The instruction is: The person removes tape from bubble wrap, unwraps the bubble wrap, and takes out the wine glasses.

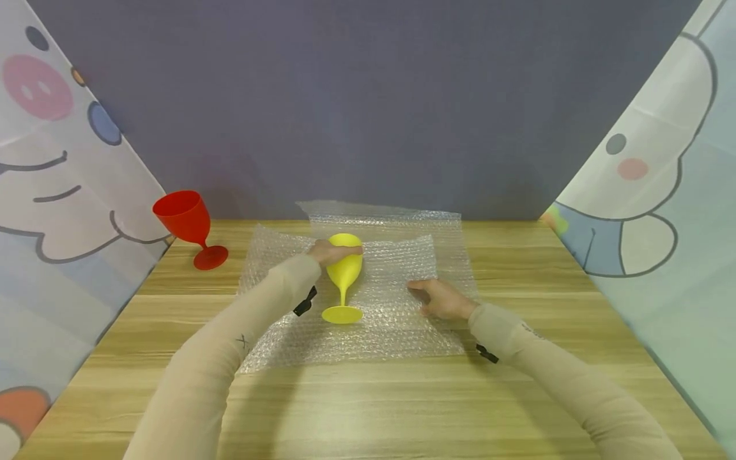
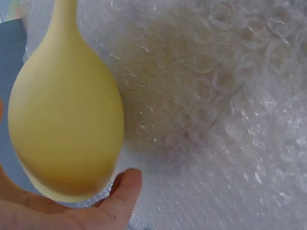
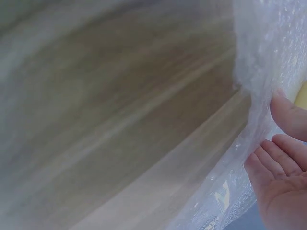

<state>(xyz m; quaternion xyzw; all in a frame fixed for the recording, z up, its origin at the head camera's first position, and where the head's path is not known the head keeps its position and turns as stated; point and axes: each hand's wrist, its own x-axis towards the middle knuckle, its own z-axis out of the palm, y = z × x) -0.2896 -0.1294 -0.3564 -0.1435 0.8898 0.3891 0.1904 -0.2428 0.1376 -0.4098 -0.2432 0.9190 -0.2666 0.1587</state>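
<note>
My left hand (image 1: 330, 253) grips the bowl of a yellow plastic goblet (image 1: 344, 273) near its rim. The goblet appears upright, its round foot over a sheet of bubble wrap (image 1: 385, 338). Seen from the left wrist, the bowl (image 2: 67, 115) fills the left side and the fingers (image 2: 127, 191) curl near its rim. My right hand (image 1: 441, 299) is over the right part of the wrap, to the right of the goblet. In the right wrist view its thumb and fingers (image 3: 283, 163) stand apart beside the wrap; whether they touch it, I cannot tell.
A red goblet (image 1: 186, 220) stands at the back left of the wooden table (image 1: 368, 409). Behind the table rises a grey panel (image 1: 368, 108). Cartoon-printed cloths flank it, one on the left (image 1: 86, 160) and one on the right (image 1: 644, 166).
</note>
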